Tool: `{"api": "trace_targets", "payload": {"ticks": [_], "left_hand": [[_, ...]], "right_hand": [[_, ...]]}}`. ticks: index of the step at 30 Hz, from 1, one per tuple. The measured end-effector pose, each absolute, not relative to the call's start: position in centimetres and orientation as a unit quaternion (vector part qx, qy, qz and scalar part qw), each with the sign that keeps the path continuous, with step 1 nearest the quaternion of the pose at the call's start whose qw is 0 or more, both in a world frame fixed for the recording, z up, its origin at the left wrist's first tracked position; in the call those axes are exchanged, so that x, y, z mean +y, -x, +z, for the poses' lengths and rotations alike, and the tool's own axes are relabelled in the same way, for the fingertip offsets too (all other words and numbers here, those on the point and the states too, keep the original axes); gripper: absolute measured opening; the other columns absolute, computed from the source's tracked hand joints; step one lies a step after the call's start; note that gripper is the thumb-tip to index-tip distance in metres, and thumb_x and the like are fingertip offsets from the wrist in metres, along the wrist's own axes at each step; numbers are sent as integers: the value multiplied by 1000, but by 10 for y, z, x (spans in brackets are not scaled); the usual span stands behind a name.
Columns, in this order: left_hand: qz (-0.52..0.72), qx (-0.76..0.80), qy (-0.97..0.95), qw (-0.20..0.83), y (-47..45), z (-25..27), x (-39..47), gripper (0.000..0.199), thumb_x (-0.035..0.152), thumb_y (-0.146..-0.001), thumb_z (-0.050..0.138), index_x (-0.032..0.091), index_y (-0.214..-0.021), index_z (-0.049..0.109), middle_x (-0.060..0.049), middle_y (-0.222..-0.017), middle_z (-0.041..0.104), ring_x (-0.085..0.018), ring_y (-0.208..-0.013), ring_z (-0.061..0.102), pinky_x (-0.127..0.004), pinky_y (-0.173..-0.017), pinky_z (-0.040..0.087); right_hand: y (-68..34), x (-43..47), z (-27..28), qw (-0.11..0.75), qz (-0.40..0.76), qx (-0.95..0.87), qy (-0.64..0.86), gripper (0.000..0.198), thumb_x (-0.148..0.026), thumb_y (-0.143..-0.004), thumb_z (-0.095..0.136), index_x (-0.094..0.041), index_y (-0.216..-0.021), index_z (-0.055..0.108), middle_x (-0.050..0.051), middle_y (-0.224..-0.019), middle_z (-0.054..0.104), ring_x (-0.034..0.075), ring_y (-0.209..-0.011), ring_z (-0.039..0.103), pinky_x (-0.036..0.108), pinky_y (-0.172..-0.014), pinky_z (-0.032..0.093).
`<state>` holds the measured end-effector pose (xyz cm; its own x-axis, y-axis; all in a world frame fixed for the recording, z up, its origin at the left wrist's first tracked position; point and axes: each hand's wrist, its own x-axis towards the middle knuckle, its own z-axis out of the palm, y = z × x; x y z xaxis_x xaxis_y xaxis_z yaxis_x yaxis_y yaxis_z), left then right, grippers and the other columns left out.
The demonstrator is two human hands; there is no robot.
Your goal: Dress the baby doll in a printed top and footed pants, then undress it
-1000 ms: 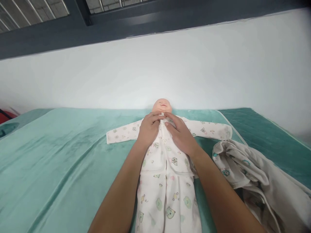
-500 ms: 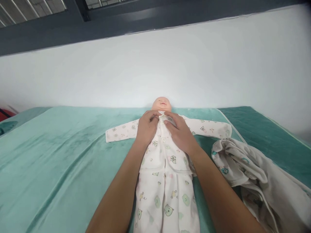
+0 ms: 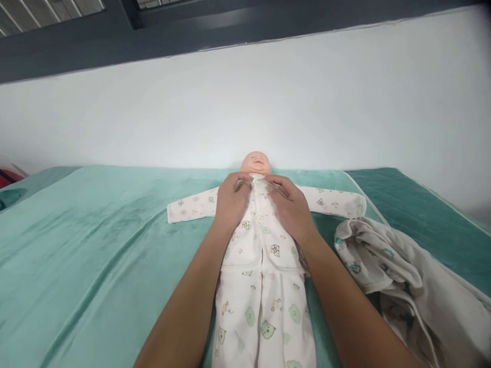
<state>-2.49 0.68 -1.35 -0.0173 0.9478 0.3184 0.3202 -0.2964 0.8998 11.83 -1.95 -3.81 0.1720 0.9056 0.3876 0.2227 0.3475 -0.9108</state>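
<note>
A baby doll (image 3: 256, 163) lies on its back, its head against the wall. It wears a white printed baby shirt (image 3: 253, 245) and matching trousers (image 3: 264, 322). The shirt's sleeves stretch out to both sides. At the collar's left side, my left hand (image 3: 232, 202) is closed, thumb and forefinger pinching the cloth. Opposite it, my right hand (image 3: 290, 207) rests on the chest, forefinger near the collar and thumb spread apart from it. The fingertips of both hands are partly hidden.
A crumpled pale printed cloth (image 3: 399, 271) lies to the right, close to my right forearm. Green velvety bedding (image 3: 115, 245) with creases covers the surface. Behind it rises a white wall (image 3: 230, 112) under a dark window frame (image 3: 238, 25). Something red (image 3: 7, 178) shows at far left.
My right hand has shifted slightly right, away from the shirt's middle, uncovering more of the front at the collar. My left hand stays nearly where it was.
</note>
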Motion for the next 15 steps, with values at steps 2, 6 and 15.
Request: {"api": "trace_targets", "payload": {"ticks": [2, 6, 15], "left_hand": [[505, 514, -613, 324, 24, -13, 3, 15, 26, -86, 54, 23, -92, 67, -2, -110, 71, -20, -104, 64, -36, -97, 46], [500, 508, -621, 325, 27, -16, -7, 13, 27, -87, 55, 22, -80, 65, -2, -117, 69, -21, -110, 62, -37, -101, 44], [497, 472, -653, 322, 38, -25, -25, 19, 26, -89, 55, 26, -90, 74, -2, -127, 63, -20, -125, 54, -35, -108, 40]], "right_hand": [[-120, -19, -39, 612, 282, -569, 471, 19, -25, -87, 50, -25, -91, 68, 3, -119, 68, 22, -115, 60, 41, -103, 43], [-121, -21, -37, 616, 248, -598, 449, 26, -17, -84, 48, -25, -75, 71, 2, -114, 69, 21, -115, 60, 40, -104, 41], [-121, -24, -37, 589, 250, -614, 462, 34, -14, -79, 49, -30, -77, 78, -1, -111, 72, 21, -111, 62, 41, -102, 44]]}}
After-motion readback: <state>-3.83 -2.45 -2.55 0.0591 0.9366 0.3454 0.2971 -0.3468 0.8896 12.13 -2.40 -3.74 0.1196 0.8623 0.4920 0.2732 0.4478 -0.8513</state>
